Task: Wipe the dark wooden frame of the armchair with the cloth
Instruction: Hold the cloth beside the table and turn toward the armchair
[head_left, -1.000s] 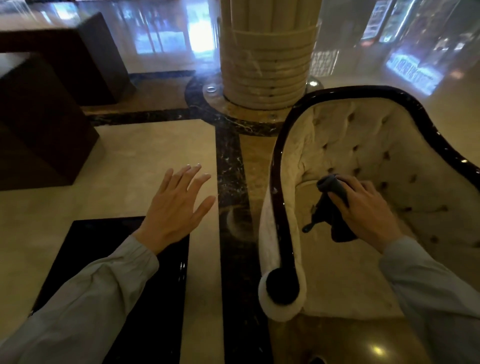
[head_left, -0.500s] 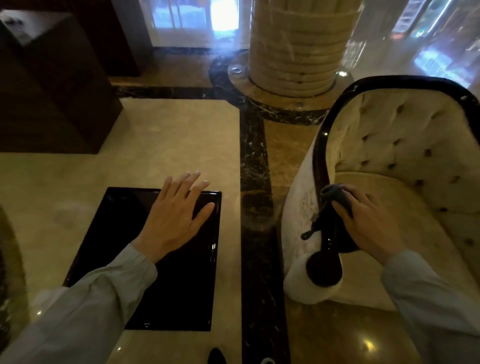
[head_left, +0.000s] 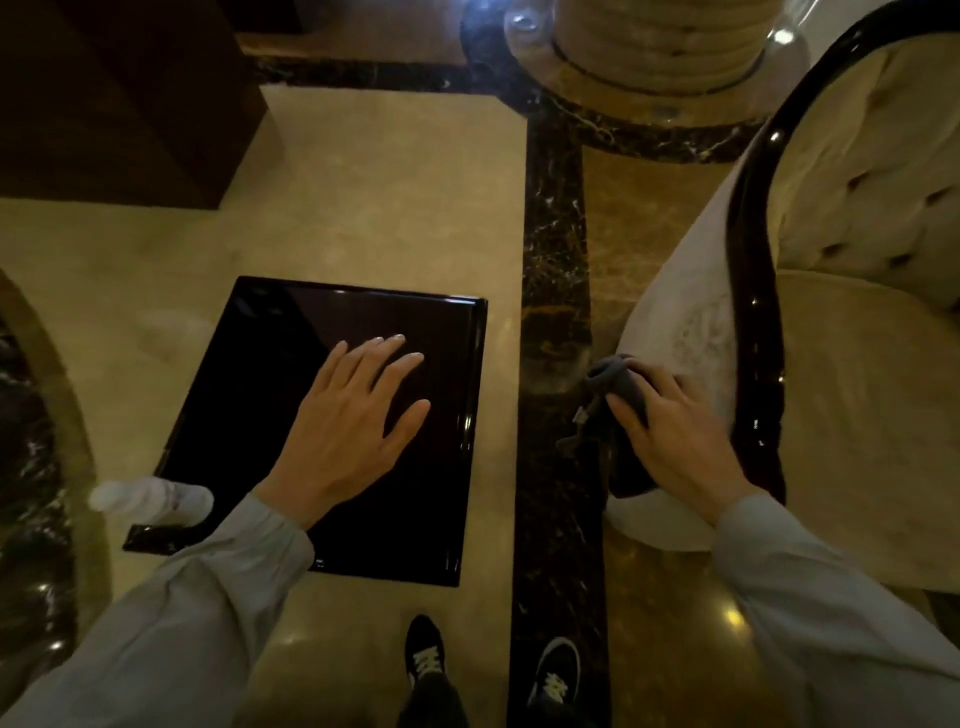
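Left of your left hand (head_left: 347, 427) lies one white bottle (head_left: 150, 500). That hand is flat, fingers spread, over one black tabletop (head_left: 291, 332). Below are your two shoes (head_left: 425, 656). Your right hand (head_left: 675, 435) pinches one dark cloth (head_left: 618, 384), pressed on the armchair (head_left: 857, 332) arm, beside its one dark frame (head_left: 753, 291).

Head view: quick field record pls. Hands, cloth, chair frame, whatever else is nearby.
right hand: holds dark cloth, pressed at the front end of the armrest
left hand: open, fingers spread, empty, over the black table
chair frame: dark, glossy, curves along the cream armchair's armrest
bottle: pale, at the table's near left corner
floor: beige marble with dark bands
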